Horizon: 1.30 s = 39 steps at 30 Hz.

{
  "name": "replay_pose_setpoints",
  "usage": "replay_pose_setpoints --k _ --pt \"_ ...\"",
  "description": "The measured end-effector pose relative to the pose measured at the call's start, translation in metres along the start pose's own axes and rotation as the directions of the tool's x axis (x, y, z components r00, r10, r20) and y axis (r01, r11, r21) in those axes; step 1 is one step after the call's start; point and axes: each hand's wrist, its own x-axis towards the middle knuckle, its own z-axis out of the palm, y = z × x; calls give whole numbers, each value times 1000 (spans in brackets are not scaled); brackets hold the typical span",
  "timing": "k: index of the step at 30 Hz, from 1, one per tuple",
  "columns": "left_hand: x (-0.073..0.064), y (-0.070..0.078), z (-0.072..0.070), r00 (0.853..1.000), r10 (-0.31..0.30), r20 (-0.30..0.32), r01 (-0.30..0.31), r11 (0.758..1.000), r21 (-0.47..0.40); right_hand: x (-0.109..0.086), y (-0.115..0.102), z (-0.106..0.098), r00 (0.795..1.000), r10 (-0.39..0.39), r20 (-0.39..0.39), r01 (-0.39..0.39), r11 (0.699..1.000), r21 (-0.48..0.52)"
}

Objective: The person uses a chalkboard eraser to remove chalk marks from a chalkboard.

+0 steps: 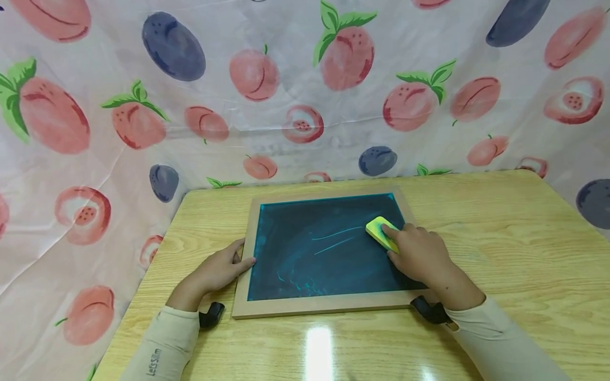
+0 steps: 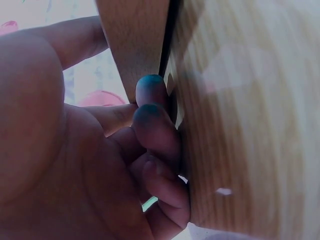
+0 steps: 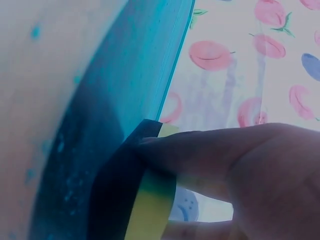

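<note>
1. We see only part of the eraser (image 1: 377,227): the right hand (image 1: 421,254) covers its near end in the head view, and the bottom edge cuts it off in the right wrist view.
2. That hand and its forearm also hide the lower right part of the wooden frame (image 1: 329,305).
3. Most fingers of the left hand (image 1: 219,270) are out of our sight in the head view; the left wrist view, dim as it is, shows some curled in beside the frame, two fingertips tinted teal.
4. Both sleeves (image 1: 167,338) run out of the picture, and we can barely read the small lettering on the left one.
5. The frame borders the chalkboard (image 1: 290,233) on all sides, and the board lies on the wooden table (image 1: 514,238). Within the border we find two thin, slanting chalk lines (image 1: 334,246) and a patch of teal marks near the bottom.
6. The eraser is over the board's right part, just beside the upper line's end. It is a yellow block with a blue-green smear on top and a dark pad facing the board; we cannot tell whether the whole pad touches.
7. We see the right hand pinching the eraser, while the left grips the frame's left side, thumb on top.
</note>
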Motion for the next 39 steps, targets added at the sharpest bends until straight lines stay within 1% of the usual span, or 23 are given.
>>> replay_pose_setpoints --k 5,9,13,16,19,22,26,29,33,35,39 --pt "0 0 0 1000 11 7 -11 1000 3 -1 -4 1 1000 -13 -2 13 1000 -4" --pt "0 -1 0 1000 15 11 -15 1000 3 -2 -11 4 999 -52 -10 52 999 -1" --pt "0 -2 0 1000 25 15 -24 1000 -8 -3 -21 8 994 -101 -44 102 995 17" --pt "1 -2 0 1000 22 13 -22 1000 -15 -5 -29 11 987 -144 -74 146 989 17" --pt "1 -2 0 1000 17 13 -17 1000 -5 -8 -39 12 979 -186 -85 187 982 4" --pt "0 -1 0 1000 12 10 -12 1000 3 -12 -49 13 968 -235 -85 234 972 -12" --pt "-1 -1 0 1000 9 4 -9 1000 6 -17 -62 13 958 -282 -62 282 959 -6" --pt "-1 -1 0 1000 15 -1 -15 1000 4 -18 -70 13 955 -296 -33 296 955 10" --pt "-1 -2 1 1000 23 -1 -23 1000 5 -20 -76 13 951 -309 0 309 951 8" --pt "-1 -2 1 1000 13 -5 -13 1000 7 -20 -76 13 951 -311 0 311 951 9" --pt "0 -1 0 1000 0 -1 0 1000 16 -19 -76 12 950 -310 -23 310 951 12"
